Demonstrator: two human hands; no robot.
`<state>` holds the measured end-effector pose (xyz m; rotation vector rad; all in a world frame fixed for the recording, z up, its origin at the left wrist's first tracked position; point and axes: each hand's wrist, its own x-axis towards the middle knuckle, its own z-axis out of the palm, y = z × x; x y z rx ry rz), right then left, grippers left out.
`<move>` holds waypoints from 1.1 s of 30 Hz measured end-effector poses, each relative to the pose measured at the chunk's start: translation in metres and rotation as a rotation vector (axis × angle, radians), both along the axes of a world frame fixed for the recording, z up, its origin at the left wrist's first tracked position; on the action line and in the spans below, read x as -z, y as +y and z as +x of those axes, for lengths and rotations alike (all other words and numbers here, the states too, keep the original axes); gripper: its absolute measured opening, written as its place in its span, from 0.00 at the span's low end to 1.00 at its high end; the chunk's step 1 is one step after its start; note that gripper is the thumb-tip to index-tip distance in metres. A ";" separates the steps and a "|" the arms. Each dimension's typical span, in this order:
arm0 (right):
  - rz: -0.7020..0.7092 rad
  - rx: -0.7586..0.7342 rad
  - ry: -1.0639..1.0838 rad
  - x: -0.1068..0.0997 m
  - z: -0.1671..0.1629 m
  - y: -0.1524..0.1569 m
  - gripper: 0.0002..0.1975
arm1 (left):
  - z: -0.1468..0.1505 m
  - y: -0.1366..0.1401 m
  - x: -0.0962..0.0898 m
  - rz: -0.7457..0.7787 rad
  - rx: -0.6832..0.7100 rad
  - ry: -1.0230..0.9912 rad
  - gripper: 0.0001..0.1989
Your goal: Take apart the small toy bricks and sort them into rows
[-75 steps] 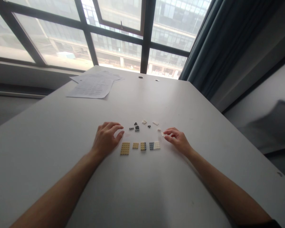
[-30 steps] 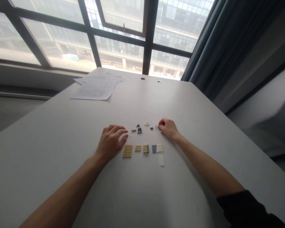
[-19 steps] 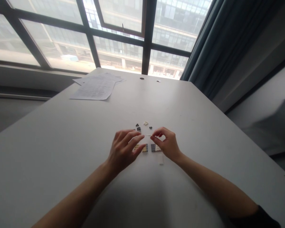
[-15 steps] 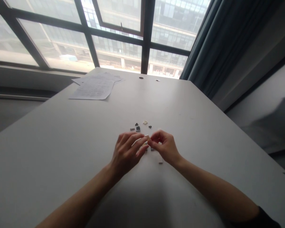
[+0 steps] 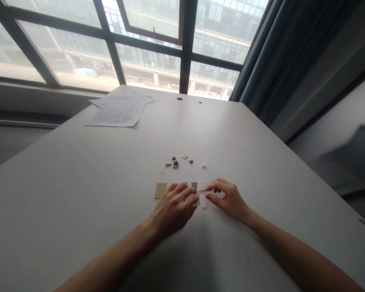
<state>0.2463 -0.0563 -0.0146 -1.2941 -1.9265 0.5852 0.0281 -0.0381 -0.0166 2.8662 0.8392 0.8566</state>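
Observation:
My left hand (image 5: 177, 205) is low over the table with its fingers curled. Whatever lies under them is mostly hidden, though a pale edge shows by the fingertips. To its left lies a tan studded building-brick plate (image 5: 161, 190). Beyond the fingertips are a blue-grey studded plate (image 5: 194, 185) and a white studded plate (image 5: 201, 186), side by side. A smooth white piece (image 5: 203, 202) lies nearer to me. My right hand (image 5: 228, 198) is just right of these white pieces, thumb and forefinger apart with nothing visible between them.
Farther back on the white table (image 5: 109, 170) lie small dark bricks (image 5: 175, 164), a cluster of small white pieces (image 5: 185, 156) and a small pale brick (image 5: 203, 166). Printed papers (image 5: 118, 112) rest at the far left, near the window. A dark curtain (image 5: 261, 61) hangs at the right.
My hands have separated from where they met around a small pale piece. The right moved right and its fingers parted; the left came slightly nearer. The plates now show.

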 end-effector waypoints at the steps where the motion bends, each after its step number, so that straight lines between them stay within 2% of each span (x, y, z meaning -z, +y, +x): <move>1: 0.045 -0.052 -0.060 0.003 0.005 -0.003 0.04 | 0.002 -0.001 0.002 -0.020 0.016 0.032 0.02; 5: 0.176 -0.238 -0.251 0.015 0.011 -0.012 0.05 | 0.004 -0.003 0.007 -0.052 0.026 0.124 0.03; 8: 0.205 -0.285 -0.338 0.017 0.008 -0.014 0.06 | 0.002 -0.003 0.008 -0.007 0.060 0.150 0.04; 11: 0.229 -0.280 -0.374 0.017 0.007 -0.014 0.06 | 0.001 -0.004 0.008 0.021 0.085 0.168 0.06; 17: 0.255 -0.249 -0.384 0.018 0.013 -0.012 0.07 | 0.001 -0.005 0.007 -0.019 0.088 0.223 0.11; 25: 0.308 -0.258 -0.389 0.020 0.011 -0.013 0.05 | 0.001 -0.004 0.008 -0.065 0.119 0.239 0.10; 33: 0.292 -0.221 -0.423 0.021 0.010 -0.013 0.07 | 0.000 -0.004 0.009 -0.033 0.105 0.234 0.11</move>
